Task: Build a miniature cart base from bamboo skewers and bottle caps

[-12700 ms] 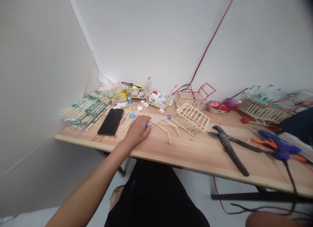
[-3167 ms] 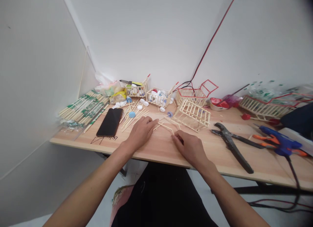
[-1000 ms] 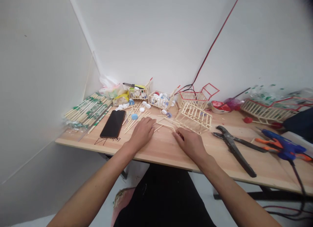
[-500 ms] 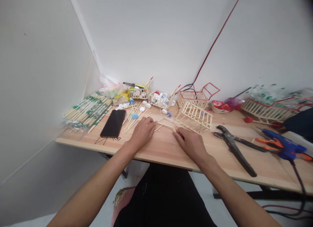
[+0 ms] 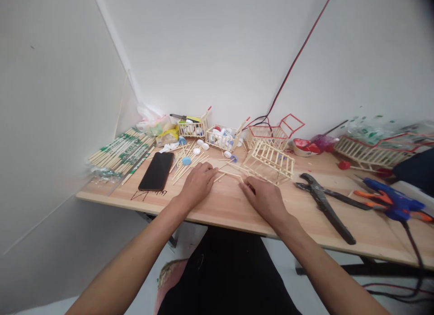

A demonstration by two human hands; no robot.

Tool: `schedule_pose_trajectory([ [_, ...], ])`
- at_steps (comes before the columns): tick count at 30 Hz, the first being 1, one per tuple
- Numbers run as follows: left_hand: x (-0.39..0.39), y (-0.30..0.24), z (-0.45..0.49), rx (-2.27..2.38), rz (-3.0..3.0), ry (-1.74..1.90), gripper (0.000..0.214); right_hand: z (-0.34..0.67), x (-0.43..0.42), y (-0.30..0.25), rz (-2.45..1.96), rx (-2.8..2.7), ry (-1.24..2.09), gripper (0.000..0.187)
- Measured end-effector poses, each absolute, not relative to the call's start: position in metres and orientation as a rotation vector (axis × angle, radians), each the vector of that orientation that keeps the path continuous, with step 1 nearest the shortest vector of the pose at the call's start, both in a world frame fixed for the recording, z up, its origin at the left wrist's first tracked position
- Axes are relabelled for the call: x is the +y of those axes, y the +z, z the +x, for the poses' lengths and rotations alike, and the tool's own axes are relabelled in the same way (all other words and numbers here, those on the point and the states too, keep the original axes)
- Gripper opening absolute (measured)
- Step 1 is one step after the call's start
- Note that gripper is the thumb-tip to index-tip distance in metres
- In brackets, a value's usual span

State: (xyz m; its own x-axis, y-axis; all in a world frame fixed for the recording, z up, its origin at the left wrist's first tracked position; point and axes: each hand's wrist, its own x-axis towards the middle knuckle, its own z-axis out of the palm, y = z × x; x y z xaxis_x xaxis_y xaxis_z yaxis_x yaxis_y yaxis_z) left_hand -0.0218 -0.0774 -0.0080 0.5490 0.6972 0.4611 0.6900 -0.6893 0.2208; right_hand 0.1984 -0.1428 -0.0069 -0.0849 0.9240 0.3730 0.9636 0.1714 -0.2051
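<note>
My left hand [image 5: 197, 184] rests palm down on the wooden table [image 5: 237, 209], fingers stretched toward a thin wooden stick frame [image 5: 229, 173] lying flat between both hands. My right hand [image 5: 263, 198] lies beside it, fingers curled at the frame's right end; what they pinch, if anything, is hidden. Just behind my right hand stands a tilted cage made of wooden sticks [image 5: 269, 161]. Loose sticks and a blue bottle cap [image 5: 186, 161] lie behind my left hand.
A black phone [image 5: 156, 171] lies at the left, with packs of chopsticks [image 5: 118, 148] beyond it. Small stick baskets with caps [image 5: 220, 137] line the wall. Black pliers [image 5: 322, 205] and a blue glue gun [image 5: 391, 200] lie at the right. A red cable [image 5: 291, 66] runs up the wall.
Early on only my left hand was on the table; my right hand has since come in beside the stick frame. Over the last second both hands have barely moved.
</note>
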Motion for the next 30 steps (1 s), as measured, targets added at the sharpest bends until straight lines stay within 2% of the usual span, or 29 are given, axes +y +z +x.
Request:
schedule_pose_trajectory([
  [15, -0.0794, -0.0059, -0.0197, 1.228, 2.781, 0.808, 0.03, 0.1889, -0.1388, -0.0032, -1.658, -2.017, -0.219, 0.024],
  [30, -0.0792, -0.0084, -0.0205, 1.226, 2.791, 0.827, 0.028, 0.1902, -0.1397, -0.0054, -1.642, -2.024, -0.233, 0.026],
])
